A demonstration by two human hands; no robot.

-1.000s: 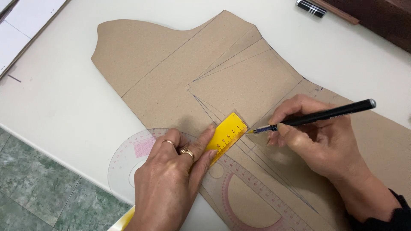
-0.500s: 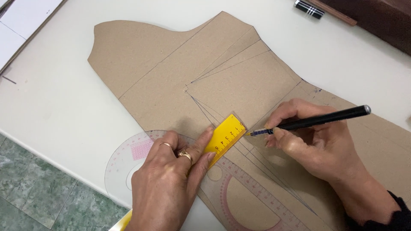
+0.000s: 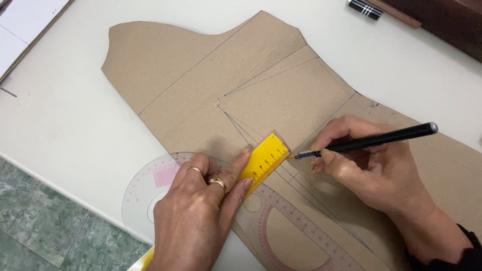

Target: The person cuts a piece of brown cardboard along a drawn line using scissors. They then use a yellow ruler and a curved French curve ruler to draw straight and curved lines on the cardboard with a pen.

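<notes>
Brown card pattern [image 3: 211, 85] flat on white table [image 3: 65, 130], green tiled floor [image 3: 35, 226] below.
</notes>
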